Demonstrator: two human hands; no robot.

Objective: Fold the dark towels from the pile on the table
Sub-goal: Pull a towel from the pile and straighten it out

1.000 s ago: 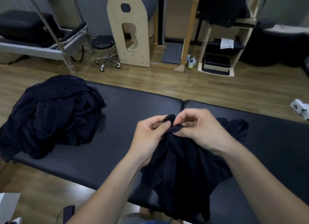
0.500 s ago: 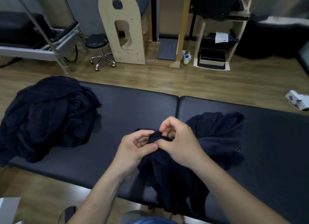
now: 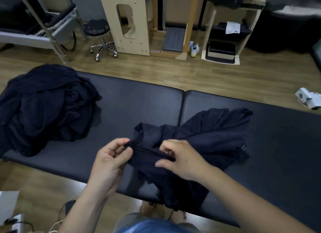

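Note:
A dark navy towel [image 3: 213, 133] lies crumpled on the black padded table [image 3: 139, 107], its near part hanging over the front edge. My left hand [image 3: 112, 156] pinches the towel's hem between thumb and fingers. My right hand [image 3: 180, 156] pinches the same hem a short way to the right, so the edge runs taut between both hands. A pile of dark towels [image 3: 43, 109] sits heaped on the table's left end, spilling over its side.
Behind the table on the wooden floor stand a rolling stool [image 3: 100, 38], a wooden arched frame [image 3: 128, 22], a pair of shoes [image 3: 193, 49] and a shelf unit [image 3: 224, 36]. A white device [image 3: 309, 98] lies on the floor at right.
My hands have moved apart along the towel's hem, which now stretches between them. The towel has dropped lower and spread out on the table.

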